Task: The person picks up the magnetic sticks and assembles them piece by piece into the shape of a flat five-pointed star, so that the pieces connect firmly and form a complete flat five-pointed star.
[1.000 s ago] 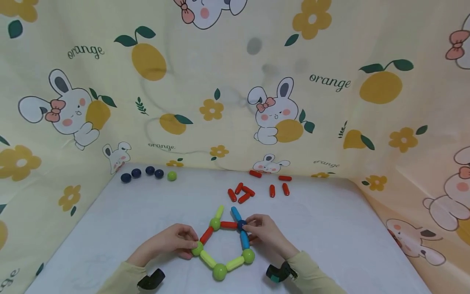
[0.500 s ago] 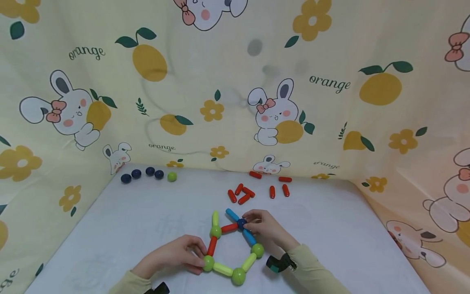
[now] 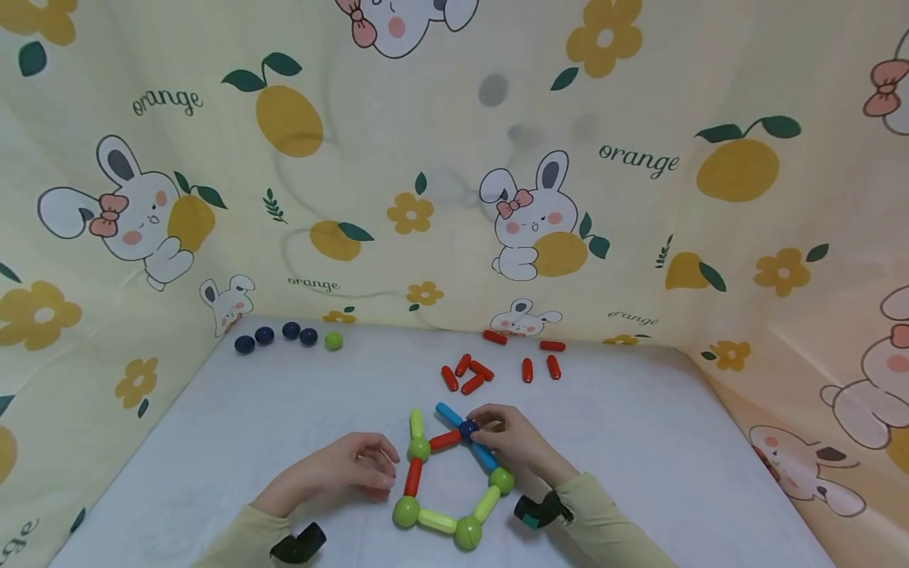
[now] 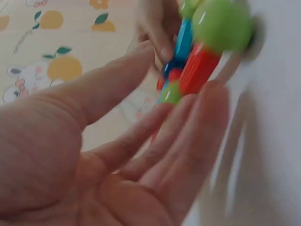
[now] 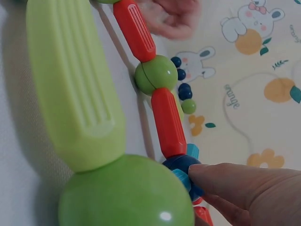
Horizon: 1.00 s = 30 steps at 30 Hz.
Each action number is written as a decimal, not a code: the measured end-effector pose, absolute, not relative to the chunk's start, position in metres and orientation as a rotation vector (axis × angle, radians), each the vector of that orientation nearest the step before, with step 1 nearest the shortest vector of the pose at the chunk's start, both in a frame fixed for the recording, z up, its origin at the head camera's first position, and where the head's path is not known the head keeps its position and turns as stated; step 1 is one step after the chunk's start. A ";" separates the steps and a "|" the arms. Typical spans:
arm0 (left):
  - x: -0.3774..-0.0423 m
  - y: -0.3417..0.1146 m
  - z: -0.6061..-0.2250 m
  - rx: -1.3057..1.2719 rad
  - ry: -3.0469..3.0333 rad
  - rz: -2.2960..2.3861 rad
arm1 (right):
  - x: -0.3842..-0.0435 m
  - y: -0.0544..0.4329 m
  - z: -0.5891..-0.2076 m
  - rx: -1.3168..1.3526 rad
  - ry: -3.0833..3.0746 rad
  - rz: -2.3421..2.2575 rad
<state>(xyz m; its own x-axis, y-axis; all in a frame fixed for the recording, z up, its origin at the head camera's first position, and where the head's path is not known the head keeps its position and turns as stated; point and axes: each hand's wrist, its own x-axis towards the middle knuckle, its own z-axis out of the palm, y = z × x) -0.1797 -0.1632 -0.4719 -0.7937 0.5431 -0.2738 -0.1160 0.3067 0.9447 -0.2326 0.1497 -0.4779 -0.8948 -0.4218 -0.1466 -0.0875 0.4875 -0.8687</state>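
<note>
A five-sided ring of balls and rods lies on the white table. My right hand pinches its dark blue ball between thumb and fingers. Two blue rods join that ball, one sticking outward and one reaching a green ball. Red rods and light green rods make up the other sides between green balls. Another light green rod points away from the far-left ball. Left of the ring, my left hand holds nothing, its fingers relaxed and apart from the near-left ball.
Several loose dark blue balls and one green ball sit at the table's back left. Loose red rods are scattered at the back middle. A printed cloth stands around the back and sides.
The ring has turned and its near side has shifted right, while my right hand stays on the dark blue ball. My left hand has let go of the near-left green ball and drawn back.
</note>
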 end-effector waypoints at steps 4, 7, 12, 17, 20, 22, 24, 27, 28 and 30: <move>-0.209 -0.183 -0.466 0.370 2.239 1.581 | -0.232 0.150 -0.478 -0.422 2.397 -1.370; -0.236 -0.200 -0.463 0.310 2.417 1.662 | -0.232 0.150 -0.479 -0.420 2.397 -1.371; -0.279 -0.223 -0.463 0.174 2.641 1.813 | -0.232 0.150 -0.478 -0.418 2.396 -1.378; -0.309 -0.235 -0.471 0.109 2.798 1.821 | -0.232 0.149 -0.478 -0.428 2.403 -1.371; -0.319 -0.239 -0.476 0.082 2.840 1.803 | -0.232 0.149 -0.478 -0.439 2.404 -1.376; -0.324 -0.241 -0.479 0.071 2.841 1.790 | -0.232 0.148 -0.477 -0.446 2.399 -1.382; -0.329 -0.241 -0.481 0.058 2.838 1.765 | -0.231 0.148 -0.475 -0.441 2.392 -1.395; -0.334 -0.241 -0.484 0.048 2.828 1.711 | -0.231 0.147 -0.473 -0.430 2.379 -1.406; -0.336 -0.241 -0.485 0.042 2.824 1.694 | -0.230 0.147 -0.473 -0.425 2.378 -1.405; -0.338 -0.241 -0.485 0.027 2.813 1.665 | -0.230 0.147 -0.472 -0.416 2.376 -1.404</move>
